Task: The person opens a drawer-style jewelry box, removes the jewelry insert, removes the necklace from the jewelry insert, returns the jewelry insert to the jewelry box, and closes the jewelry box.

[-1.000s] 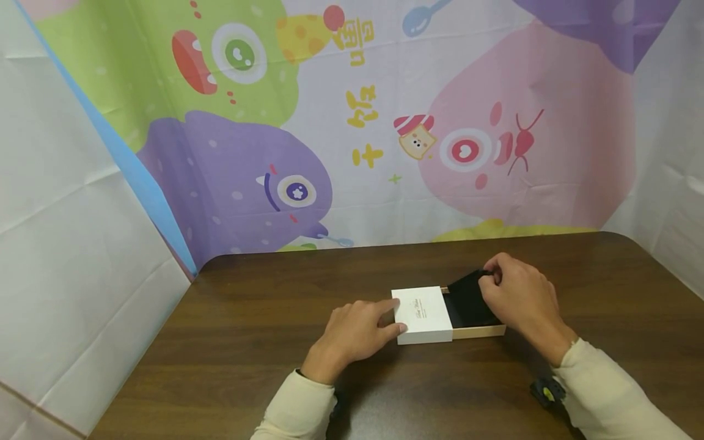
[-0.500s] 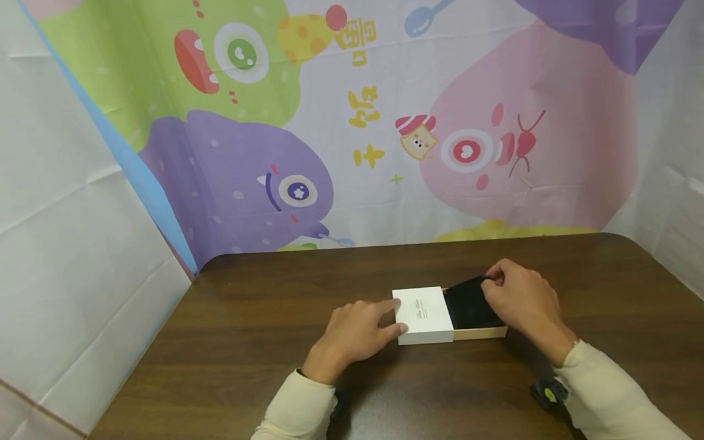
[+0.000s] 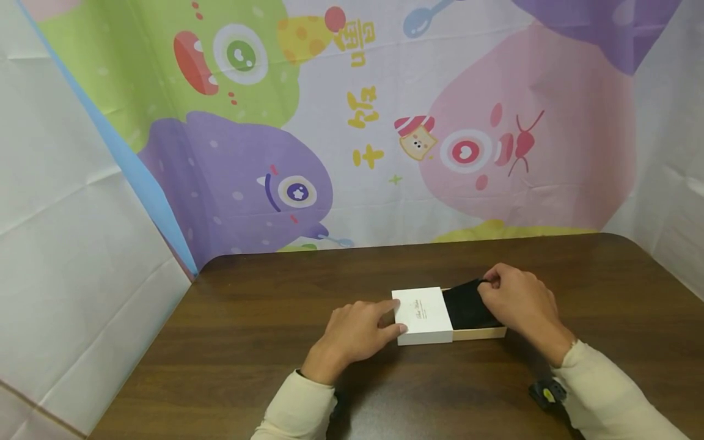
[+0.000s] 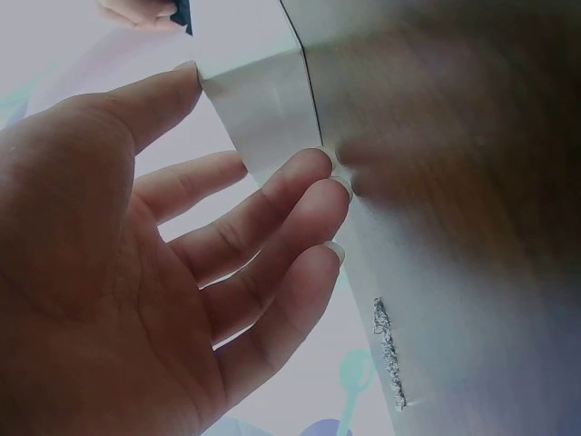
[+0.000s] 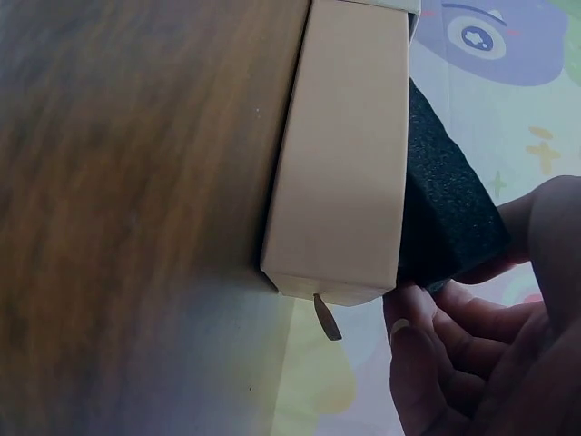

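A flat white gift box sleeve (image 3: 419, 315) with printed lettering lies on the table, and its beige drawer (image 3: 478, 333) is slid partly out to the right. My left hand (image 3: 352, 333) rests its thumb and index finger against the sleeve's left end. In the left wrist view its other fingers are loosely bent and hold nothing. My right hand (image 3: 519, 299) pinches the far right corner of a black foam pad (image 3: 469, 307). The pad sits tilted in the drawer, its right side raised, as the right wrist view also shows. Whatever lies beneath it is hidden.
The brown wooden table (image 3: 247, 342) meets a cartoon-printed cloth (image 3: 374, 201) at the back. White panels stand at left and right. A small ribbon tab (image 5: 328, 318) hangs from the drawer's end.
My right hand has come down a little, lowering the black foam pad into the drawer, so the dark interior beside it no longer shows. The left hand and the sleeve have stayed put.
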Available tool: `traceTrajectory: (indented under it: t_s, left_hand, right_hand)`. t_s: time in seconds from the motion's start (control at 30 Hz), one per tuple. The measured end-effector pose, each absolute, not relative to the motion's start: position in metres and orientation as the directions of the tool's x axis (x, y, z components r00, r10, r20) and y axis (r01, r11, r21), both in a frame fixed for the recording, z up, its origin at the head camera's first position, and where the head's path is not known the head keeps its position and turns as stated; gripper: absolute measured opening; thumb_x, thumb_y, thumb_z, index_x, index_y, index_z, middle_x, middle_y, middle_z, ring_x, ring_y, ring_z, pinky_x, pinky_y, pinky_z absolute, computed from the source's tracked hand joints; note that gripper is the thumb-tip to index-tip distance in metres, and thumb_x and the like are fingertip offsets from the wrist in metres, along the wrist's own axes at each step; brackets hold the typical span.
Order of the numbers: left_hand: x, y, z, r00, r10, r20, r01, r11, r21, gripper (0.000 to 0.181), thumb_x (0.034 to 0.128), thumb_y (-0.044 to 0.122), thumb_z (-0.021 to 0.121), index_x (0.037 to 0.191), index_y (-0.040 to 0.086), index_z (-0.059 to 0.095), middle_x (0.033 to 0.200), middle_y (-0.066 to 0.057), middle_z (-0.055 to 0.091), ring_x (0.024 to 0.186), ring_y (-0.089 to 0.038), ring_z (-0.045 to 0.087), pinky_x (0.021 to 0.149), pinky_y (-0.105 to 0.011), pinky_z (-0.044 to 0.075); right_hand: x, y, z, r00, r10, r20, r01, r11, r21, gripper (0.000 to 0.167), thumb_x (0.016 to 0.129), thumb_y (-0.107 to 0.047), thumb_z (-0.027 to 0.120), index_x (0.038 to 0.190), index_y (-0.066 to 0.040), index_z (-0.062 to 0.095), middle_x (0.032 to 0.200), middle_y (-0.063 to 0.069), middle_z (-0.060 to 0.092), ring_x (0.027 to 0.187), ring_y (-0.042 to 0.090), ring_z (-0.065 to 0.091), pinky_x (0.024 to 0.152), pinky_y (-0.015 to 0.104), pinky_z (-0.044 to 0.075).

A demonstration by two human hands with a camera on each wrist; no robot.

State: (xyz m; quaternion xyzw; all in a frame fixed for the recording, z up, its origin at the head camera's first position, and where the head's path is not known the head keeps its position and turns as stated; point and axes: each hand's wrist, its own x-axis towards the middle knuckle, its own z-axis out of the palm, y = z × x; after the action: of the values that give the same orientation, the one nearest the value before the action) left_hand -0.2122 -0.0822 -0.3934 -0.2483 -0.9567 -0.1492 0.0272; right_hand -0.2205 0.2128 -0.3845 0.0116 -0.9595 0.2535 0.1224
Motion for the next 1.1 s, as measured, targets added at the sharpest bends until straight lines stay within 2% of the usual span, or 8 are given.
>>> traceTrajectory:
  t_s: [0.2, 0.3, 0.43, 0.53, 0.6, 0.77, 1.1]
  left_hand:
    - [-0.2119, -0.0818, -0.3926, -0.877, 0.463, 0.126, 0.48, 0.836, 0.266, 0.05, 0.0931, 0.051, 0.066, 0.137, 0.026, 0.064, 0.063, 0.011, 0.05, 0.066, -0.011, 0.053, 0.054, -0.033, 0.04]
    - [-0.2118, -0.0815, -0.3926, -0.879, 0.461, 0.124, 0.477, 0.839, 0.262, 0.05, 0.0931, 0.052, 0.065, 0.137, 0.026, 0.065, 0.07, 0.009, 0.059, 0.069, -0.011, 0.054, 0.055, -0.033, 0.041]
    - [-0.2118, -0.0812, -0.3929, -0.88, 0.459, 0.123, 0.475, 0.841, 0.259, 0.05, 0.0933, 0.052, 0.065, 0.136, 0.026, 0.065, 0.096, 0.004, 0.073, 0.075, -0.011, 0.058, 0.057, -0.034, 0.042]
    - [-0.2117, -0.0811, -0.3931, -0.88, 0.458, 0.124, 0.475, 0.842, 0.256, 0.05, 0.0934, 0.052, 0.065, 0.136, 0.026, 0.065, 0.113, 0.001, 0.073, 0.079, -0.012, 0.061, 0.058, -0.035, 0.044]
    - [-0.2118, -0.0811, -0.3931, -0.88, 0.458, 0.126, 0.475, 0.843, 0.254, 0.05, 0.0934, 0.052, 0.065, 0.136, 0.026, 0.065, 0.116, 0.001, 0.072, 0.081, -0.012, 0.063, 0.059, -0.035, 0.044]
    - [-0.2116, -0.0811, -0.3935, -0.88, 0.458, 0.126, 0.475, 0.842, 0.256, 0.05, 0.0933, 0.051, 0.065, 0.136, 0.026, 0.065, 0.116, 0.001, 0.072, 0.081, -0.012, 0.063, 0.059, -0.036, 0.045]
    - [-0.2118, -0.0804, -0.3934, -0.878, 0.461, 0.126, 0.478, 0.84, 0.259, 0.05, 0.0939, 0.052, 0.065, 0.137, 0.027, 0.064, 0.113, 0.0, 0.073, 0.077, -0.012, 0.06, 0.057, -0.034, 0.043]
  right_hand:
    - [-0.2203, 0.2128, -0.3851, -0.97, 0.037, 0.239, -0.085, 0.873, -0.481, 0.027, 0.091, -0.027, 0.057, 0.106, -0.008, 0.07, 0.092, 0.007, 0.069, 0.074, 0.025, 0.06, 0.056, 0.039, 0.042]
    - [-0.2203, 0.2128, -0.3855, -0.971, 0.031, 0.236, -0.089, 0.871, -0.482, 0.027, 0.091, -0.026, 0.057, 0.106, -0.008, 0.07, 0.092, 0.007, 0.069, 0.072, 0.024, 0.059, 0.054, 0.037, 0.041]
    - [-0.2204, 0.2127, -0.386, -0.973, 0.018, 0.231, -0.097, 0.873, -0.478, 0.029, 0.091, -0.027, 0.058, 0.107, -0.007, 0.07, 0.094, 0.008, 0.069, 0.072, 0.023, 0.058, 0.054, 0.037, 0.041]
    - [-0.2207, 0.2125, -0.3865, -0.973, 0.007, 0.229, -0.104, 0.878, -0.468, 0.03, 0.091, -0.028, 0.06, 0.108, -0.005, 0.07, 0.097, 0.01, 0.069, 0.073, 0.024, 0.059, 0.055, 0.038, 0.043]
    - [-0.2211, 0.2123, -0.387, -0.975, 0.0, 0.224, -0.105, 0.882, -0.46, 0.032, 0.09, -0.028, 0.061, 0.109, -0.004, 0.07, 0.098, 0.012, 0.069, 0.075, 0.025, 0.06, 0.055, 0.04, 0.044]
    - [-0.2221, 0.2114, -0.3884, -0.978, -0.009, 0.208, -0.104, 0.885, -0.454, 0.033, 0.09, -0.027, 0.063, 0.11, -0.002, 0.07, 0.1, 0.012, 0.068, 0.076, 0.025, 0.059, 0.056, 0.043, 0.045]
    - [-0.2223, 0.2113, -0.3888, -0.982, -0.035, 0.184, -0.111, 0.899, -0.423, 0.036, 0.089, -0.023, 0.063, 0.114, 0.002, 0.069, 0.097, 0.012, 0.069, 0.067, 0.021, 0.055, 0.052, 0.039, 0.043]
